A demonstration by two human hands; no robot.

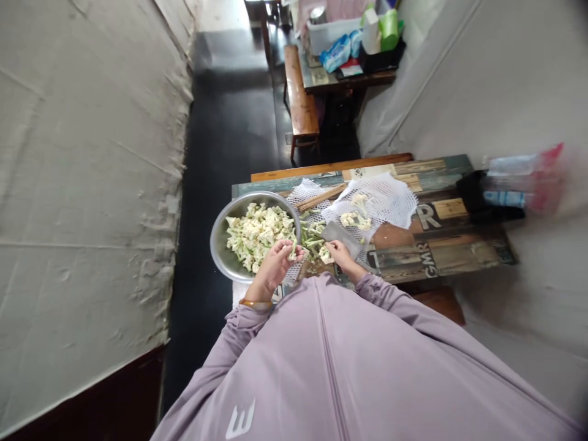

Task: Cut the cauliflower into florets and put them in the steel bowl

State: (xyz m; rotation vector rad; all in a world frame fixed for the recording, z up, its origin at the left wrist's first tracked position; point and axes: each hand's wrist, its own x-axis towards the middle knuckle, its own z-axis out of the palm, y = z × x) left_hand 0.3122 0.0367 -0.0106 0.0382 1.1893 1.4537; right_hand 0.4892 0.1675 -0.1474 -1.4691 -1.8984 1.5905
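Note:
My left hand point(274, 264) is closed at the front rim of a steel bowl point(219, 257), pinching a small cauliflower floret point(294, 248). Cut cauliflower point(260, 229) with pale green stalks fills much of the bowl. To the right, my right hand point(343, 257) grips another cauliflower piece point(326, 255) between thumb and fingers. A flat grey blade point(343, 236), like a cleaver's, lies just beyond that hand; its handle is hidden. Between the hands and the netting, green stalk trimmings point(312, 236) lie in a heap. Larger cauliflower pieces point(359, 214) rest on white netting point(395, 199).
The patchwork wood table point(441, 236) carries thin wooden sticks point(321, 197) behind the bowl. At its right end stands a dark holder point(478, 196) with blurred packets. Farther off are a wooden bench point(301, 92) and a second table point(321, 79) with containers. Walls rise on both sides.

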